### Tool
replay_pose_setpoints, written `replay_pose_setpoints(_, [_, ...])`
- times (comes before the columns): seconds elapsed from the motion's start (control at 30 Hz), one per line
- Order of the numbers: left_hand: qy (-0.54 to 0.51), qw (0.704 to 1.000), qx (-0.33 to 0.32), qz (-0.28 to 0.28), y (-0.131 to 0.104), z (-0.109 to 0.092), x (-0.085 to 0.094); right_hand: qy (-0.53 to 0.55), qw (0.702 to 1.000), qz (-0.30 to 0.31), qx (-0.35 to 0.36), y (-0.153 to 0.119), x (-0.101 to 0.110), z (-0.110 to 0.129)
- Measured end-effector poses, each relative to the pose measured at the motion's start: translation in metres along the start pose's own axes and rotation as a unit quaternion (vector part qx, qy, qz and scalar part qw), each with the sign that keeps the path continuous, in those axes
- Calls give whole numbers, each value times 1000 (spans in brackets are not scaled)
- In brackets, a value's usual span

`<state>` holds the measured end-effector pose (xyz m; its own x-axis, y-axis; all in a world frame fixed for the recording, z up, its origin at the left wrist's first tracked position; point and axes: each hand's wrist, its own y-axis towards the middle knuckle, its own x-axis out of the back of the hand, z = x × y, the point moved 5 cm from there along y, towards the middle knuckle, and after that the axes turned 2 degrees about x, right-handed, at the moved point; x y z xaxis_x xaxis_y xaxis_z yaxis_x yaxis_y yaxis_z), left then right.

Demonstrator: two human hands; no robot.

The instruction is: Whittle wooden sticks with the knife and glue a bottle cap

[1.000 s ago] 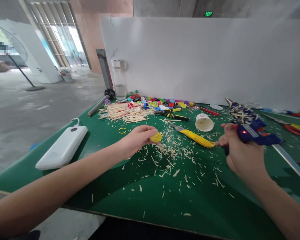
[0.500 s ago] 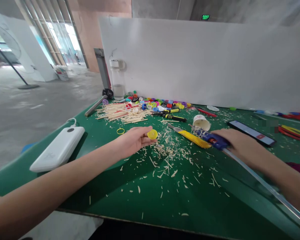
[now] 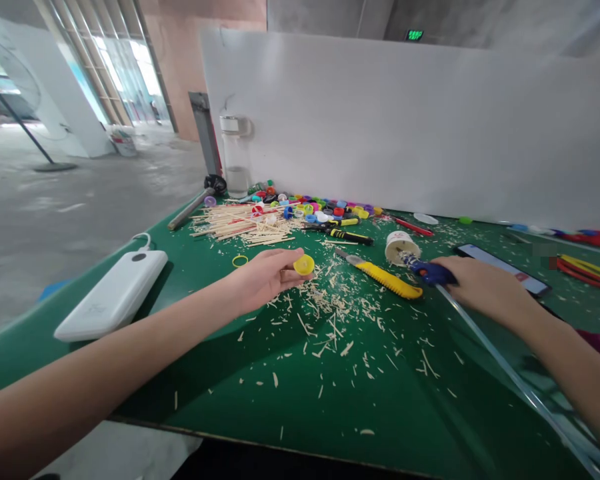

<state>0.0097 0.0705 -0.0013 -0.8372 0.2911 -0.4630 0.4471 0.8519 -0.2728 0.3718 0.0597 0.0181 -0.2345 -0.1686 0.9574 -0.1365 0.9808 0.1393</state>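
Observation:
My left hand (image 3: pixel 267 280) pinches a yellow bottle cap (image 3: pixel 304 265) above the wood shavings, its hollow side turned toward me. In my right hand (image 3: pixel 473 283) is a blue hot glue gun (image 3: pixel 433 273), from which a long clear glue stick (image 3: pixel 500 360) trails to the lower right. The gun's front end, flecked with shavings, reaches to the mouth of a white paper cup (image 3: pixel 399 243) lying on its side; whether the nozzle is inside I cannot tell. A yellow utility knife (image 3: pixel 387 278) with its blade out lies between my hands.
Wooden sticks (image 3: pixel 245 223) and many coloured bottle caps (image 3: pixel 325 207) lie along the back, near yellow-black pliers (image 3: pixel 350 236). Shavings (image 3: pixel 335 320) litter the green table (image 3: pixel 260 420). A white power bank (image 3: pixel 113 293) stands left; a phone (image 3: pixel 495 263) lies right. A whiteboard (image 3: pixel 405 127) rises behind.
My right hand has brought the glue gun's front end from beside the paper cup to the cup's mouth. My left hand keeps the yellow cap almost where it was.

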Motion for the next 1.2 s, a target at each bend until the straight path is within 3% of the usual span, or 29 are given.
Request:
replay_pose_setpoints(0.27, [-16,999,32,-18,-1,0,-1,29,993,75,-88,25,-11,-5])
replay_pose_setpoints(0.5, [-29,999,36,-18,-1,2,-2,188,976,94,-63,46,-28,-23])
replay_pose_setpoints(0.93, [-21,999,36,-7,-6,7,-7,262,959,43,-94,48,-45,-49])
replay_pose_setpoints(1.2, [-18,999,33,-6,-6,6,-8,239,963,36,-120,51,-44,-53])
